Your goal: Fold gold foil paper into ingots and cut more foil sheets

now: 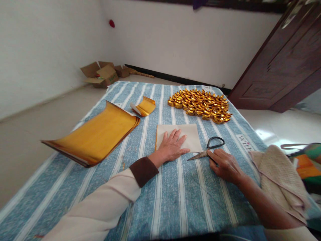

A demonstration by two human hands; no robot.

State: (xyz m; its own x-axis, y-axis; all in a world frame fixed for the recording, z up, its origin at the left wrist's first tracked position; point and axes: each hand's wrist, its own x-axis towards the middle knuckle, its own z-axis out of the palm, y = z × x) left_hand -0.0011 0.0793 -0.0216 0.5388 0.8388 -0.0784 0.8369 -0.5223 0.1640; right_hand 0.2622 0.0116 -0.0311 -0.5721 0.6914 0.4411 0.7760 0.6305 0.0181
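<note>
Pressed flat on the pale paper sheet (193, 135) with the left hand (173, 145), palm down and fingers spread, gripping nothing. Lay square on the striped mattress (175, 201), that sheet, near the middle, with its gold side seemingly turned under and only a thin gold edge showing on the left. Touched the scissors (206, 153) just right of the sheet with the fingertips of the right hand (225, 165), loosely curved and not closed round the handles. Pointed left with the blades shut; loops to the far right.

Judged thin, light and limp, and quick to crease, slide or lift at a draught. Best pinned under a flat palm, as here, or pinched at a free corner or along the far edge rather than grabbed in the middle. Judged stiff and heavier by contrast, those dark metal scissors, and safest taken by the loops, away from the point.

Further left, a curling stack of gold foil sheets (97, 135), raised off the mattress at the near edge. Beyond it, a small curled gold piece (144, 106). At the far right, a heap of folded gold ingots (200, 105), well apart from both hands. On the near right, a beige cloth (278, 177).
</note>
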